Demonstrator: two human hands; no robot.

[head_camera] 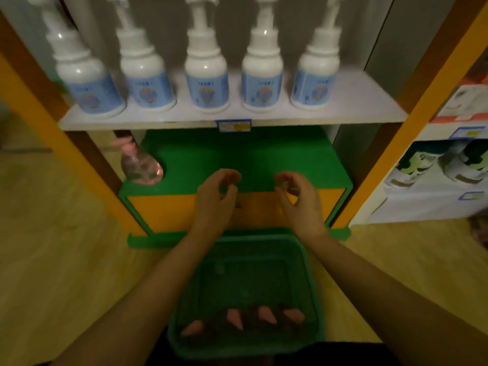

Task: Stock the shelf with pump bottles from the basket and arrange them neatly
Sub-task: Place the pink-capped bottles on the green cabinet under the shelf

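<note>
Left hand (215, 196) and right hand (299, 195): fingers loosely curled, empty, hovering side by side with a gap between them above the front edge of the green shelf (277, 165). That smooth flat surface is bare across its middle and right; one clear rounded pink pump bottle (140, 165) stands at its far-left corner, near the brown upright. Near side, on the floor: green mesh basket (245, 294), square-rimmed, with several pink pump tops (235, 318) showing along its near wall. Above, a white shelf board (356, 107) carries five white blue-labelled bottles (206, 75) in a row, with free room at its right end.
</note>
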